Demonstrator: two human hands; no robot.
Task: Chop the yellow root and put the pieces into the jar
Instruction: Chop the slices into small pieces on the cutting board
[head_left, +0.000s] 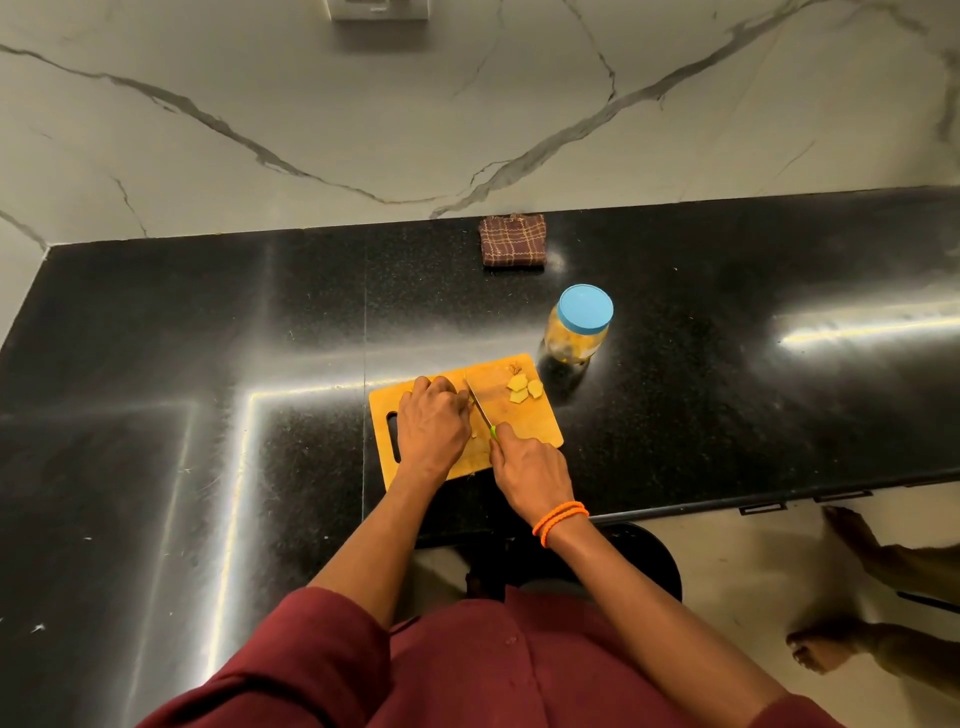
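Note:
A wooden cutting board (524, 426) lies on the black counter. My left hand (431, 421) sits curled on the board and holds down the yellow root, which is almost wholly hidden under it. My right hand (527, 470) grips the green handle of a small knife (479, 404), whose blade lies right beside my left fingertips. Several cut yellow pieces (523, 388) lie at the board's far right corner. A clear jar (574, 340) with a blue lid on it stands just beyond that corner, with yellow pieces inside.
A folded brown checked cloth (513, 241) lies at the back of the black counter (727, 364) against the marble wall. The counter's front edge runs right of my right wrist. Another person's bare feet (852, 540) stand on the floor at the right.

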